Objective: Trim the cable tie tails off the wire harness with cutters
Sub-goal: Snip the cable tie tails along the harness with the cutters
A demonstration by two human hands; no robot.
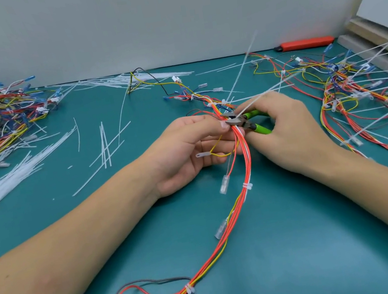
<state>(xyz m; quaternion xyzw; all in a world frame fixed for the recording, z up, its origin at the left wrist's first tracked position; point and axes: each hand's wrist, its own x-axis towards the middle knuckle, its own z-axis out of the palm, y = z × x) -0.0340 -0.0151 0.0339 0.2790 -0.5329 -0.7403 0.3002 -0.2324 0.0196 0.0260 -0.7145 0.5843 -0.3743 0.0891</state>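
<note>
With the trimmed end of the wire harness (228, 229) trailing toward lower frame, the left hand (188, 153) pinches the bundle mid-frame while the right hand (285, 128) grips the green cutters (245, 121) at the tie tail (255, 105), so I'd keep the blades flush against the tie head and clear of the wires before squeezing.

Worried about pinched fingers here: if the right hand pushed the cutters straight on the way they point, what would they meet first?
Most likely the left hand. The right hand points the cutters leftward at the wire harness, with the left thumb pinching the bundle right at the tips. Depth is unclear, but no gap shows.
</note>
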